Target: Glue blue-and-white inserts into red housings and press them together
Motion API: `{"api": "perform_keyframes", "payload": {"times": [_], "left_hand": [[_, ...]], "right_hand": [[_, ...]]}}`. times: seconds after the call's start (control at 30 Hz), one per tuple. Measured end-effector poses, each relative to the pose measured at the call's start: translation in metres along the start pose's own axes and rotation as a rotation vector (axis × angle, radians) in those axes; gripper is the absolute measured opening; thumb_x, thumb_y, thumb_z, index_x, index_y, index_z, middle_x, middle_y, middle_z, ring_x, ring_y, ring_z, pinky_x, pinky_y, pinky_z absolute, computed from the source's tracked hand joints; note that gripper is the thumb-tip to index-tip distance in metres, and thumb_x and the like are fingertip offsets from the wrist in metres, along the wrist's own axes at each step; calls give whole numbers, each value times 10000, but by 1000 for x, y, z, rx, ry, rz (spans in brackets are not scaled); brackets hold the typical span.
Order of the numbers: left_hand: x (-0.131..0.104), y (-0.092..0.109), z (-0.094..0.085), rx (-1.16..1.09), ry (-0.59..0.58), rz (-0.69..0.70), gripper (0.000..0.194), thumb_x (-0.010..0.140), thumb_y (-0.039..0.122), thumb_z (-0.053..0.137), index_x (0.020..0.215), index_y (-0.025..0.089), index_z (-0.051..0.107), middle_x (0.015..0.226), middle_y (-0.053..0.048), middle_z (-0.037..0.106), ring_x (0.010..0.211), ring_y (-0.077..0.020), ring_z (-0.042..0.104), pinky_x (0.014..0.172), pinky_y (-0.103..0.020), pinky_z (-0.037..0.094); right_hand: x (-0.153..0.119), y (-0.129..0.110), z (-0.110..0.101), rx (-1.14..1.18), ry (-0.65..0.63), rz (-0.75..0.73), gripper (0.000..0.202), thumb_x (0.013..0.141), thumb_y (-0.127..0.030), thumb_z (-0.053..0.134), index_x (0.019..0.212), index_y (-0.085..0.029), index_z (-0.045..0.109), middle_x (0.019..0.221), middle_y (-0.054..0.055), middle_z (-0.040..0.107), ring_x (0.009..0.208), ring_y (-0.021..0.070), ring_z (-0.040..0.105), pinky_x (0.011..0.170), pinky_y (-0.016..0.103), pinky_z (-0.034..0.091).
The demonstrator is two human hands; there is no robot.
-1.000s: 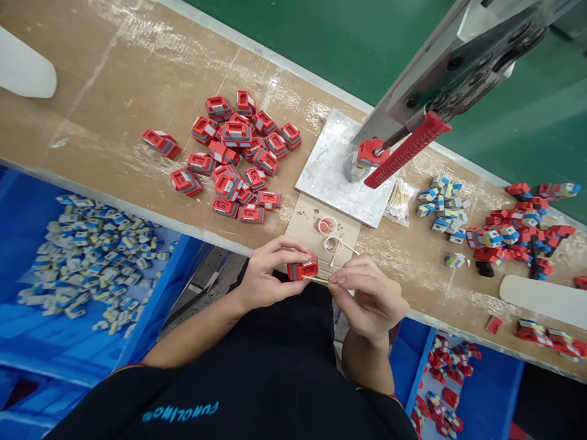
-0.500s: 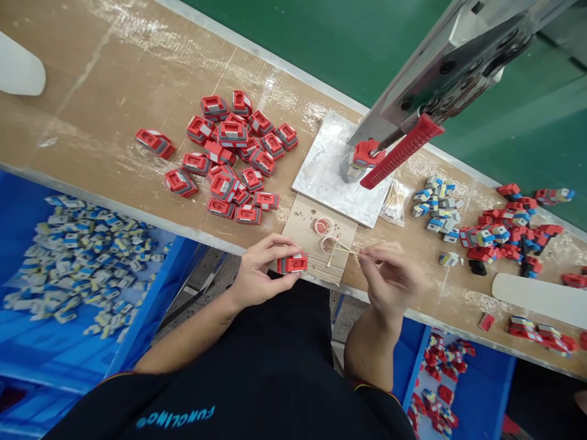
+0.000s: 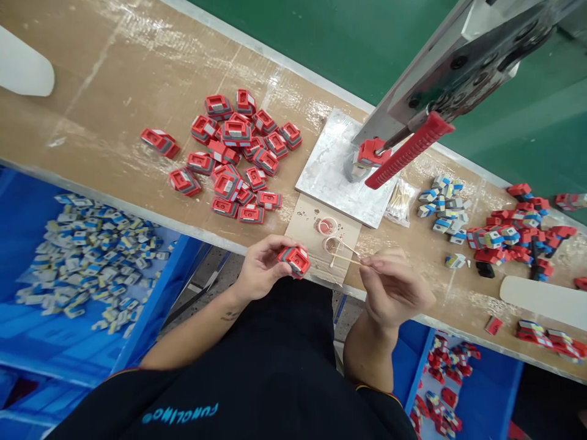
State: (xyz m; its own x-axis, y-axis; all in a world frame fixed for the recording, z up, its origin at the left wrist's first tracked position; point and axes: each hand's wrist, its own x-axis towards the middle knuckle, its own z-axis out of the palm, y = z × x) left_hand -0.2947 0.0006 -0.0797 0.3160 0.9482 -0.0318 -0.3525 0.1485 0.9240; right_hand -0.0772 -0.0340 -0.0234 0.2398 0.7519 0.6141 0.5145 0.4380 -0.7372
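My left hand (image 3: 262,269) grips a red and grey plastic toy part (image 3: 296,261), its hollow side facing up, at the table's front edge. Between the thumb and fingers of my right hand (image 3: 394,284) is a thin cotton swab (image 3: 346,259), its tip pointing left over a piece of cardboard (image 3: 302,229). Two small clear cups stand on that cardboard: one cup (image 3: 327,227) has reddish contents, and the nearer cup (image 3: 332,245) has other swabs leaning in or across it.
A hand press (image 3: 403,150) with a red handle stands on a metal plate (image 3: 321,165), a red part beneath its tip. Several red parts (image 3: 236,131) lie piled left. Bagged swabs (image 3: 398,201) and blue-white parts (image 3: 443,205) lie right. Blue bins (image 3: 151,305) flank me below the table.
My left hand has tilted the red part and shifted its fingers on it. The swab in my right hand now lies more level, near the cups. The view has shifted slightly.
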Motion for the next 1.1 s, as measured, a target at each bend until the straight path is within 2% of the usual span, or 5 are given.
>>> {"api": "perform_keyframes", "payload": {"times": [0.07,0.17,0.27,0.4,1.1], "left_hand": [[0,1,4,-67,-9,-39,510,923,682,761,1050,189,739,945,-105,833,783,-222,810,698,-331,670],[-2,3,12,-174,-28,-138,477,1007,665,652,1025,196,742,844,-58,787,630,-176,745,600,-307,620],[-4,5,15,-224,-29,-230,478,1005,664,646,1017,192,723,757,-21,723,488,-139,641,493,-283,533],[-4,7,15,-199,-13,-288,533,966,707,668,948,175,703,687,-4,667,455,-129,600,448,-254,460],[-2,17,17,-21,59,-269,627,930,773,668,893,150,720,564,14,621,396,-107,548,390,-209,415]], "right_hand": [[-1,-7,5,65,47,-16,96,960,-186,795,976,-261,736,736,-18,759,604,183,702,570,360,530],[-2,-14,16,124,33,-20,70,985,-212,777,989,-261,727,735,-18,762,592,179,699,561,361,519],[-4,-17,25,131,-18,-19,66,1002,-220,756,996,-271,714,748,-21,774,589,179,709,565,361,520],[-5,-19,33,153,-60,-30,78,999,-192,747,983,-259,710,746,-17,780,595,174,720,576,349,531],[-1,-20,30,86,-117,-79,138,949,-92,758,958,-227,728,771,7,816,608,174,733,561,333,571]]}}
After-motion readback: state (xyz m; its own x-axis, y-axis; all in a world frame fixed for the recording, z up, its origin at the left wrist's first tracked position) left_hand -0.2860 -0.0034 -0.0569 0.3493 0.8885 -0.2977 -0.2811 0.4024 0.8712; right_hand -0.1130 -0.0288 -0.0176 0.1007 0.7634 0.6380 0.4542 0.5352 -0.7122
